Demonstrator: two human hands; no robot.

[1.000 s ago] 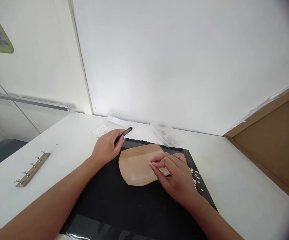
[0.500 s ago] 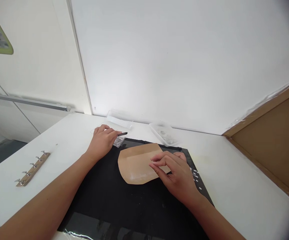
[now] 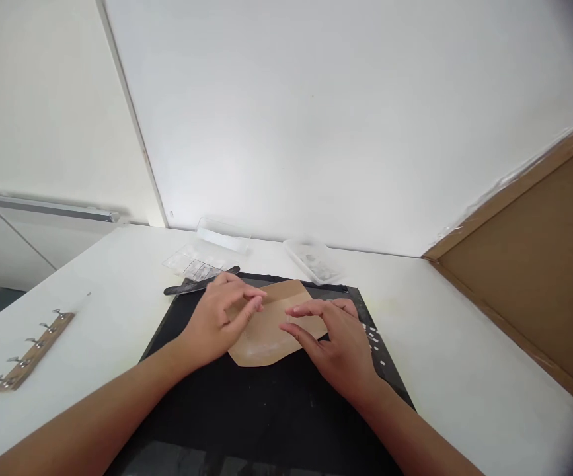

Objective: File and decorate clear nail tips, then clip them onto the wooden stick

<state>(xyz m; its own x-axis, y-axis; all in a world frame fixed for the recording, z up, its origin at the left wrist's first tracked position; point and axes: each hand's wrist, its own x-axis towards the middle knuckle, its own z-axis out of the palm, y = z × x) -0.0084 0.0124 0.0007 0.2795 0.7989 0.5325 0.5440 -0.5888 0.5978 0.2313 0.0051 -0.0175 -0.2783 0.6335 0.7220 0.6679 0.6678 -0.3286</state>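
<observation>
My left hand (image 3: 221,317) is over the left part of a tan paper sheet (image 3: 271,344), thumb and fingertips pressed together; whatever may be in that pinch is too small to make out. Facing it, my right hand (image 3: 338,340) curls above the sheet's right side. Its thumb and forefinger close around a tiny, pale or clear thing that I cannot name. Behind my left hand, a long black nail file (image 3: 187,289) lies across the back left edge of the black mat (image 3: 266,416). A whitish patch of dust shows on the paper.
Clear plastic boxes (image 3: 201,264) lie behind the file. A translucent tray (image 3: 316,261) sits by the back wall. Several small white pieces (image 3: 374,338) lie on the mat's right edge. A wooden strip with metal stands (image 3: 36,350) is on the white table's left.
My left hand has left the black file by the boxes and come right, over the paper near my right hand. The view has turned slightly right.
</observation>
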